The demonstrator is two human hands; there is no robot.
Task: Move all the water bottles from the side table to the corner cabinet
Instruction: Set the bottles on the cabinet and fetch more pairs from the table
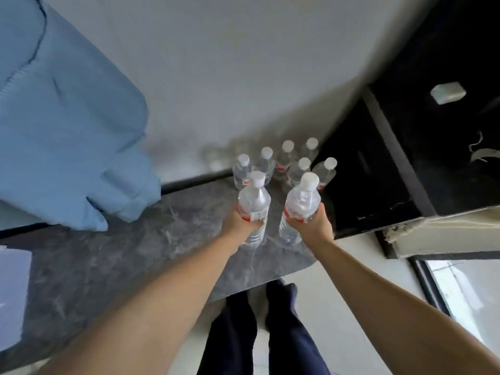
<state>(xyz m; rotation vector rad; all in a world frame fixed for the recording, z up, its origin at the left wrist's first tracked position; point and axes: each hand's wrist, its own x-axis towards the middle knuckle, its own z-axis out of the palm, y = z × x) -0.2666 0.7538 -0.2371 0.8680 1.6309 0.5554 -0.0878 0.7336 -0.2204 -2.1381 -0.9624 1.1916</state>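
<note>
My left hand [239, 226] grips a clear water bottle [254, 201] with a white cap and red label, held upright over the grey marbled counter [121, 253]. My right hand [311, 226] grips a second such bottle [300, 201] beside it. Just behind them, several more capped water bottles [284, 163] stand clustered in the counter's far right corner against the white wall. Whether the two held bottles touch the counter I cannot tell.
A blue cloth [67, 131] hangs over the counter's left part. A dark cabinet [433, 131] rises at the right, a small white block [447, 92] on it. A pale object [13, 293] lies at the left edge. Below are my legs on a light floor.
</note>
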